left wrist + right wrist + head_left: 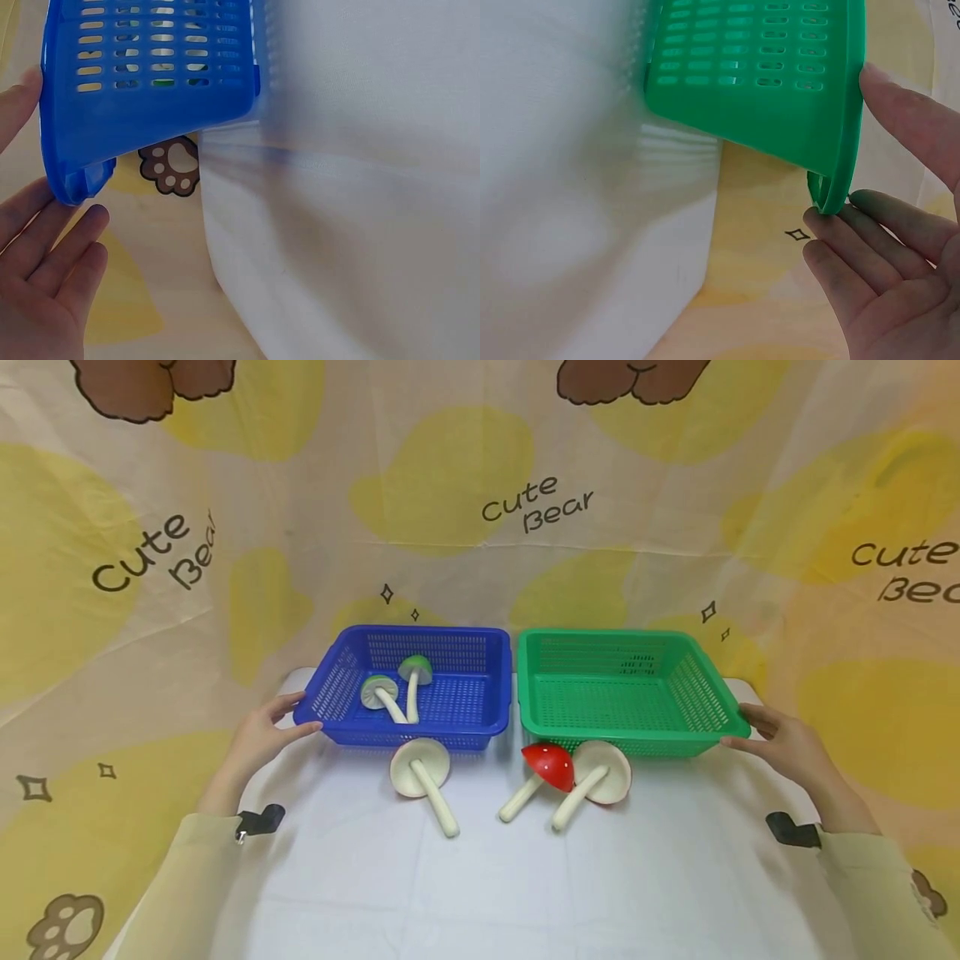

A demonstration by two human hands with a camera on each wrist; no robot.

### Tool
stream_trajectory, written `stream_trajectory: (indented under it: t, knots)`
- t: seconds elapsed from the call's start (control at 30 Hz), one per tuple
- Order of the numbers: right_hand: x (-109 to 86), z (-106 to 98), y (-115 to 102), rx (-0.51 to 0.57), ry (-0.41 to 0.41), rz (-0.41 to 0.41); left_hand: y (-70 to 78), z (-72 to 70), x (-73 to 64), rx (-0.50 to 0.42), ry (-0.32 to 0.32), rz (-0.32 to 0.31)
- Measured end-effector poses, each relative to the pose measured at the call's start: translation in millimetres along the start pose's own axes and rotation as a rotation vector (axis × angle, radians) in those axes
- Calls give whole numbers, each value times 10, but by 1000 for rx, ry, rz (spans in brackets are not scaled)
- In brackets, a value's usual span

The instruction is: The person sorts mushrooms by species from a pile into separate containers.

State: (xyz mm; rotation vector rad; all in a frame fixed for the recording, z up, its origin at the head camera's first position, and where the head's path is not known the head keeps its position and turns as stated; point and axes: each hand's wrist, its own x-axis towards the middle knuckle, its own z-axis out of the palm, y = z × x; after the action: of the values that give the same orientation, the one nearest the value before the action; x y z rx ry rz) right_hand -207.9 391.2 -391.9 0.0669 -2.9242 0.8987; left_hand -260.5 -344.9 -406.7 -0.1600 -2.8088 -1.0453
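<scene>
My left hand (258, 735) touches the left end of a blue plastic basket (465, 739), thumb on the rim and fingers fairly straight beneath it in the left wrist view. Two toy mushrooms with green caps (416, 668) lie inside, stems toward me. At the right end of a green basket (675, 745), my right hand (795, 747) touches the rim with thumb and extended fingertips. Nothing lies in the green basket. In front of the baskets are three red-capped toy mushrooms: one underside-up (420, 768), one showing its dotted cap (551, 766), and one overlapping that (607, 772).
The baskets stand side by side at the back of a table with a white cloth (480, 893). A patterned yellow and cream curtain (450, 468) hangs right behind them and around both sides. Dark straps (261, 820) circle both wrists.
</scene>
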Motion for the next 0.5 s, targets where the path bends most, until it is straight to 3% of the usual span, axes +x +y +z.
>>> stream_trajectory:
  t: [0.4, 0.5]
  knots:
    - [15, -14, 15, -14, -1, -2, 22, -15, 5, 58, -12, 32]
    - [19, -17, 16, -18, -6, 1, 65, -1, -13, 64, 14, 44]
